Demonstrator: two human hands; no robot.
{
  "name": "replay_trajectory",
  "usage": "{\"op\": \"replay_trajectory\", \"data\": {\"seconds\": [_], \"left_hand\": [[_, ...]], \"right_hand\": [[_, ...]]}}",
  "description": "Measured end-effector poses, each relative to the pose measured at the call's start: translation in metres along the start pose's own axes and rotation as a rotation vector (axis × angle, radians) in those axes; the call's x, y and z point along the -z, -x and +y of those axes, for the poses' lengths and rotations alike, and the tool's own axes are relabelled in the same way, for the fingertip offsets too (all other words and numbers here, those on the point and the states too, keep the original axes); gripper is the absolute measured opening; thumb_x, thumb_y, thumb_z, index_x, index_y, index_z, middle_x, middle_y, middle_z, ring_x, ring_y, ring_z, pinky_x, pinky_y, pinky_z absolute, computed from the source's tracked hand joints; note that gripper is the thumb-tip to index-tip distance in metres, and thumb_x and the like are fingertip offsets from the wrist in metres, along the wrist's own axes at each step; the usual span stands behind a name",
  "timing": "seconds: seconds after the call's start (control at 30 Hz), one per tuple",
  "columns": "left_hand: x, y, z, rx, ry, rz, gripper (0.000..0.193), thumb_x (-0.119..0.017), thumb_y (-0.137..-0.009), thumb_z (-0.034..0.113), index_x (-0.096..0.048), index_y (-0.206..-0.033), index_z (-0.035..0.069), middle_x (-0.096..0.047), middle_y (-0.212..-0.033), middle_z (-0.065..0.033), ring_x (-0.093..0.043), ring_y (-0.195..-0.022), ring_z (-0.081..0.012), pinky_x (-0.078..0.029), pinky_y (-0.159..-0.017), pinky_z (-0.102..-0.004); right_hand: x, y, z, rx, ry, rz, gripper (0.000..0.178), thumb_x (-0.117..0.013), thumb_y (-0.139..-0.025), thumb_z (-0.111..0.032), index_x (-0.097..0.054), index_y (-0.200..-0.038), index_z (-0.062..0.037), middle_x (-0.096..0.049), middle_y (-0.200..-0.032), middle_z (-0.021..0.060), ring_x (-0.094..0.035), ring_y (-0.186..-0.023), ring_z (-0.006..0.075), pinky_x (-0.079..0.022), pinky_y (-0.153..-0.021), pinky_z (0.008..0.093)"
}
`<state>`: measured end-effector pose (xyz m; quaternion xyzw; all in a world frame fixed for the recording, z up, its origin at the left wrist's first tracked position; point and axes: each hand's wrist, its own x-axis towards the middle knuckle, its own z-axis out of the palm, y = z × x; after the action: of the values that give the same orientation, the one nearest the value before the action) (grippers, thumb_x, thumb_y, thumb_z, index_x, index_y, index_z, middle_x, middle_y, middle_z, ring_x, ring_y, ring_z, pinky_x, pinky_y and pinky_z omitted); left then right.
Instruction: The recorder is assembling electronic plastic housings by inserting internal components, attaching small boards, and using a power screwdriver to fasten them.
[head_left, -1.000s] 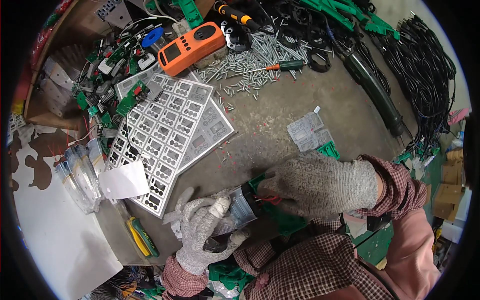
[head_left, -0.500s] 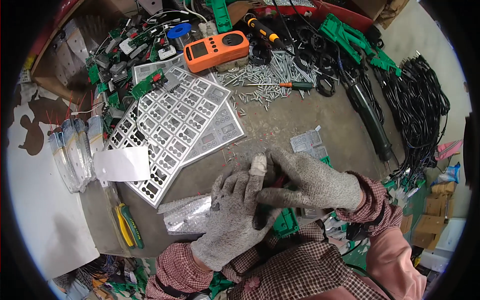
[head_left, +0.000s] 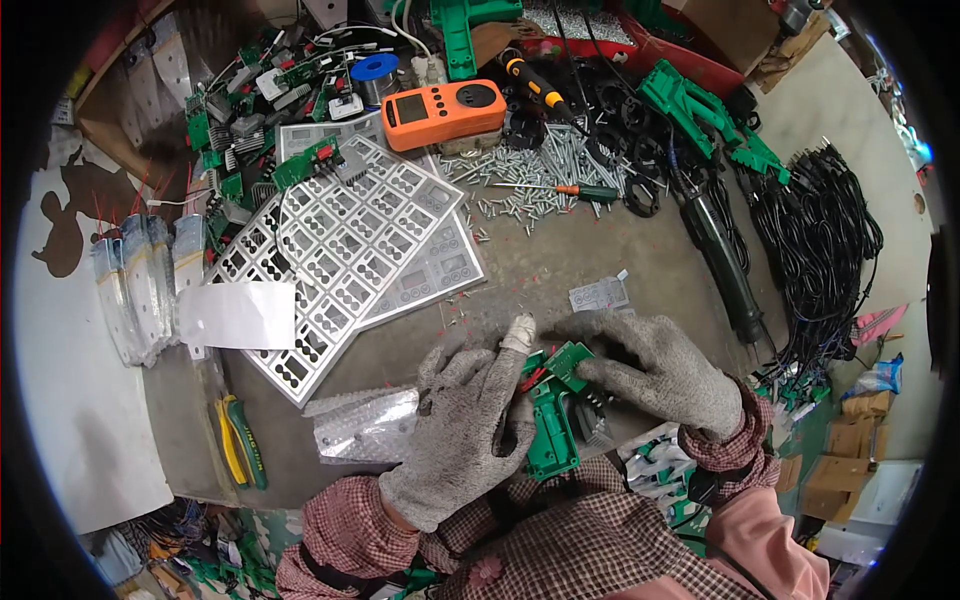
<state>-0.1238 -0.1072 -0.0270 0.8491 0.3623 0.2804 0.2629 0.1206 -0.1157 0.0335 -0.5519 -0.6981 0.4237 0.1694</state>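
Here a green printed circuit board (head_left: 568,366) with red wires (head_left: 535,372) is being worked at the upper end of a hollow green plastic housing (head_left: 552,432); the step in hand seems to be the seating of board and wiring. The housing is seen in front of the apron, at the tabletop's (head_left: 480,290) near edge. On its left side, the grey-gloved left hand (head_left: 460,430) is laid close, fingers half curled; whether the housing is gripped cannot be told. At the right, the fingers of the grey-gloved right hand (head_left: 665,370) are parted, thumb set at the board's edge; a firm pinch cannot be confirmed. What is called for next, by the look of it, is a steadied housing and wires kept clear of the rim. And compared with half a second ago, the hands are drawn farther apart: the board, hidden then, is now exposed, and more of the housing is shown.
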Motion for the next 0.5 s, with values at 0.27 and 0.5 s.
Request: {"op": "replay_trajectory", "data": {"seconds": [0.27, 0.5], "left_hand": [[-0.003, 0.002, -0.002, 0.004, -0.009, 0.02, 0.082, -0.07, -0.084, 0.019, -0.036, -0.156, 0.002, -0.059, -0.107, -0.0139, -0.059, -0.107, -0.0309, -0.036, -0.107, -0.053], [0.004, -0.01, 0.01, 0.059, 0.065, 0.013, 0.057, -0.075, -0.08, 0.013, -0.059, -0.134, 0.001, -0.066, -0.094, -0.0056, -0.061, -0.099, -0.0295, -0.036, -0.108, -0.0491]], "right_hand": [[-0.003, 0.001, -0.002, -0.097, -0.156, -0.047, 0.036, -0.063, -0.099, -0.025, -0.061, -0.128, -0.0044, -0.06, -0.083, 0.0099, -0.061, -0.075, 0.02, -0.049, -0.07, 0.0355], [-0.013, 0.017, -0.006, -0.119, -0.148, 0.057, 0.037, -0.066, -0.097, -0.028, -0.061, -0.125, -0.0052, -0.055, -0.074, 0.0061, -0.057, -0.07, 0.0155, -0.047, -0.066, 0.0342]]}}
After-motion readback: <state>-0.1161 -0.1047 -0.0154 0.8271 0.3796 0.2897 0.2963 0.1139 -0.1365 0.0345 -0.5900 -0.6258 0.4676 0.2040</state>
